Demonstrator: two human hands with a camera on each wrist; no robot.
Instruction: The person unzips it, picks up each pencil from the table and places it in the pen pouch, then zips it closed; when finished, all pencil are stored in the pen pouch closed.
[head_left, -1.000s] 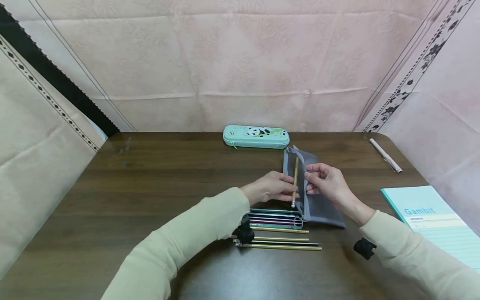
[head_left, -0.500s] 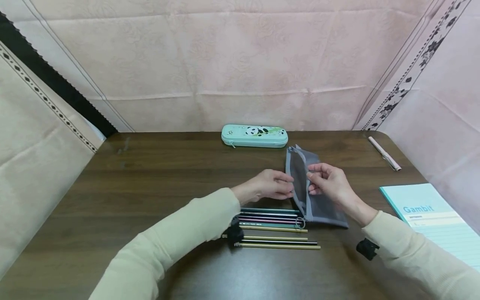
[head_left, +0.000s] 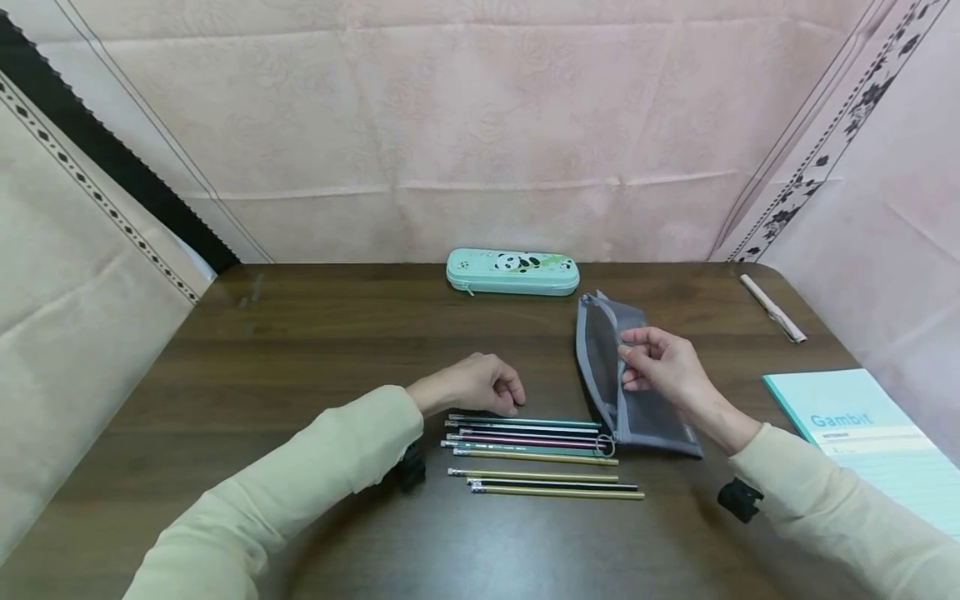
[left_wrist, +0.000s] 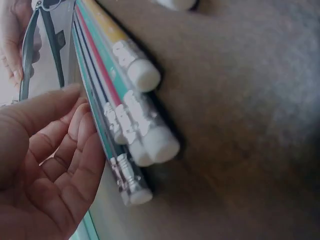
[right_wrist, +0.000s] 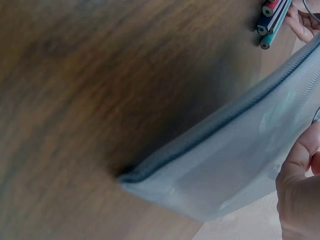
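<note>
A grey zippered pencil pouch (head_left: 654,421) stands with its mouth spread toward the left. My right hand (head_left: 666,371) pinches the near edge of that mouth between thumb and fingers. Several pencils (head_left: 536,455) lie side by side on the table, their eraser ends to the left. My left hand (head_left: 474,385) hovers by the far side of the row, close to the eraser ends, with nothing in it. In the left wrist view its loosely bent fingers (left_wrist: 75,165) are beside a dark green pencil (left_wrist: 95,110); whether they touch it I cannot tell.
A mint pencil case (head_left: 512,283) with a panda on it sits at the table's back edge. To the right are a white pen (head_left: 772,308) and a light blue notebook (head_left: 862,425). Patterned cloth (head_left: 480,125) hangs behind the brown table (head_left: 300,367).
One second ago my left hand held a gold pencil at the pouch's mouth; the pencil then went out of sight there. The emptied hand has moved left to the pencil row.
</note>
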